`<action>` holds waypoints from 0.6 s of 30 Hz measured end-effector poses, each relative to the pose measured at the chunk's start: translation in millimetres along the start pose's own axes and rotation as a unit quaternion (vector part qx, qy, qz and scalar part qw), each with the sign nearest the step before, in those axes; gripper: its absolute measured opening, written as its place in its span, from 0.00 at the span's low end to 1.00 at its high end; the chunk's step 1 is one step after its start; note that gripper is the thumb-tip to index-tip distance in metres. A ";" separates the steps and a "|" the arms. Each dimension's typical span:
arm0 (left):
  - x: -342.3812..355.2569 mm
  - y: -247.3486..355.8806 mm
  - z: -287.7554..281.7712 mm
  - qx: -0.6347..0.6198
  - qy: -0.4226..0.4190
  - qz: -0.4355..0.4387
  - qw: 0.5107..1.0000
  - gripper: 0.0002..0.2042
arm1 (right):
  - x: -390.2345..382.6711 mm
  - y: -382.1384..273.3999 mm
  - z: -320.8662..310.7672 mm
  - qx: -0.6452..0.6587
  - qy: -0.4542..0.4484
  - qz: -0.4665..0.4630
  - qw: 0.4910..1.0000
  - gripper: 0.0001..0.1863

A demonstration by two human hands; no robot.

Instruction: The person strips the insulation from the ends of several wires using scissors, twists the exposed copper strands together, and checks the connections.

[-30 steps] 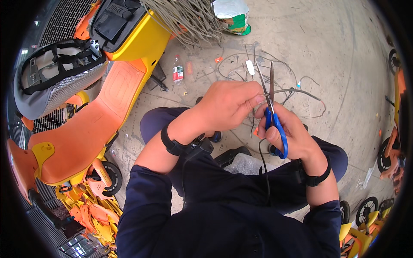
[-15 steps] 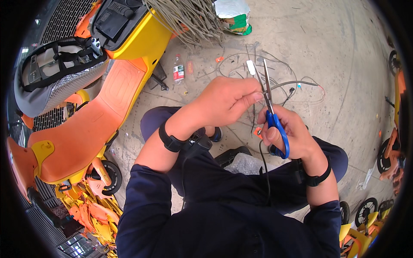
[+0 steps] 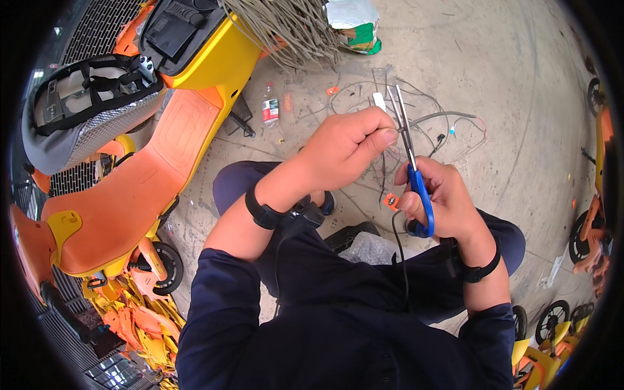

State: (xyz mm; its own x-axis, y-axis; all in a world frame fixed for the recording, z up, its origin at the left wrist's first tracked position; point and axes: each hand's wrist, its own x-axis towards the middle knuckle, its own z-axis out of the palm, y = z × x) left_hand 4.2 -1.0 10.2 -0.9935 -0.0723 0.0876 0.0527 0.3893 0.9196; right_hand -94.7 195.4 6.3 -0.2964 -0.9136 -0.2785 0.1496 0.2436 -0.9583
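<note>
My left hand (image 3: 346,148) pinches a thin grey cable (image 3: 442,114) between thumb and forefinger. My right hand (image 3: 443,198) grips blue-handled scissors (image 3: 420,187), their two long blades pointing away from me. The cable meets the blades just beside my left fingertips; whether it is severed there, I cannot tell. Loose wires (image 3: 476,140) lie tangled on the concrete beyond my hands, with a small white piece (image 3: 379,99) and an orange tag (image 3: 391,201) among them.
An orange-yellow scooter body (image 3: 130,214) stands at left, carrying a grey bag (image 3: 65,130). A heap of cables (image 3: 279,29), a green-white sack (image 3: 354,26) and a plastic bottle (image 3: 270,104) lie ahead. Yellow scrap parts (image 3: 136,315) are piled lower left; wheeled frames (image 3: 582,237) line the right.
My left hand has shifted a little away from me, toward the top of the picture. The scissors have moved the same way, their blades swung slightly leftward.
</note>
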 end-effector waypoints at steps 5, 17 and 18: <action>1.1 -3.5 11.9 0.139 0.127 0.107 0.976 0.04 | 1.1 3.5 -0.1 0.007 0.012 -0.019 1.000 0.25; 1.4 -2.6 9.6 0.093 0.027 0.071 0.993 0.05 | 1.7 9.8 4.0 0.044 -0.013 -0.051 0.998 0.29; 1.7 -3.0 9.4 0.093 0.026 0.072 0.993 0.05 | 1.3 10.0 3.7 0.044 -0.013 -0.051 0.998 0.29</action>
State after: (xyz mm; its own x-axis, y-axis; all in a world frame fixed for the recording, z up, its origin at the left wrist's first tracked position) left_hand 1.4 6.4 4.0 -0.9703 -0.0497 0.2366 0.1686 0.5622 0.8097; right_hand -90.1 195.5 -3.4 -0.2899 -0.9405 -0.1771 0.2022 0.1207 -0.9719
